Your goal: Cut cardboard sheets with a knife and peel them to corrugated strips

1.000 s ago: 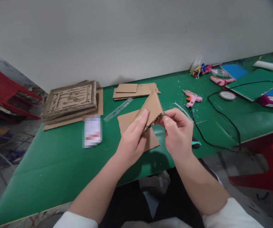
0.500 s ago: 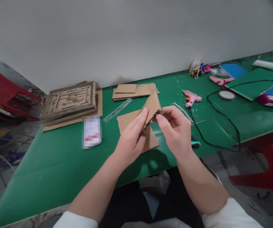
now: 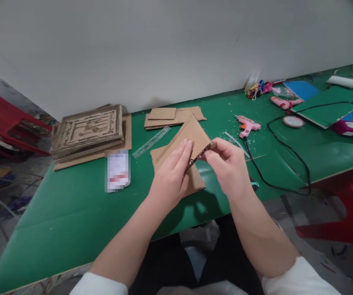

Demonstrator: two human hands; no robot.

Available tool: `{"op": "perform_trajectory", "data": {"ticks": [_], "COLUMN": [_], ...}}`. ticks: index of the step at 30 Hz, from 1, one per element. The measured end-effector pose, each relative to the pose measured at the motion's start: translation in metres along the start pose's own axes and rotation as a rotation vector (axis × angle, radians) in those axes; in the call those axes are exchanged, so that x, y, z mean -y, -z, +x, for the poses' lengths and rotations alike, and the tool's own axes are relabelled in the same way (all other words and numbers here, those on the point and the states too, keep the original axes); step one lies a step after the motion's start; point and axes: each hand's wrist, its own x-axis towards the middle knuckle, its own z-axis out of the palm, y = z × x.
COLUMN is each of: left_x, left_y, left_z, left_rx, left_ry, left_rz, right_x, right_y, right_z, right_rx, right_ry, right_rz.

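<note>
My left hand (image 3: 170, 178) grips a brown corrugated cardboard piece (image 3: 188, 135) from the left, fingers flat on its upper face, holding it above the green table (image 3: 72, 205). My right hand (image 3: 227, 164) pinches the piece's near right corner with fingertips pressed together. The cut corrugated edge faces me. Under both hands lies another flat cardboard sheet (image 3: 195, 182) on the table.
A cardboard maze box (image 3: 87, 129) on sheets sits at the back left. A clear ruler (image 3: 152, 141) and a cardboard stack (image 3: 172, 116) lie behind my hands. A white card (image 3: 118, 170) is left, a pink glue gun (image 3: 246, 126) with black cord (image 3: 287, 151) right.
The cardboard piece has tilted flatter, showing more of its upper face. My right fingers shifted along the near edge to the corner. My left hand stayed in place.
</note>
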Motion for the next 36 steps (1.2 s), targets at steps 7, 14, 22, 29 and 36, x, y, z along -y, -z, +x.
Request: {"op": "perform_trajectory", "data": {"ticks": [7,14,22,29,36], "left_x": [0.0,-0.001,0.0,-0.001,-0.002], "left_y": [0.005,0.014,0.018,0.018,0.015], "left_z": [0.003,0.007,0.009,0.011,0.01], "left_rx": [0.063,0.121,0.159,0.117,0.105], "left_ry": [0.054,0.093,0.121,0.136,0.107], "left_rz": [-0.181,-0.24,-0.279,-0.262,-0.248], "right_x": [-0.005,-0.004,-0.005,0.001,-0.001], "right_y": [-0.004,-0.003,-0.002,-0.002,-0.003], "right_z": [0.002,0.004,0.004,-0.001,-0.001], "right_rx": [-0.048,-0.054,-0.039,0.012,-0.016], "right_ry": [-0.009,0.045,0.055,0.077,0.096], "right_rz": [0.135,0.11,0.145,-0.008,-0.077]}}
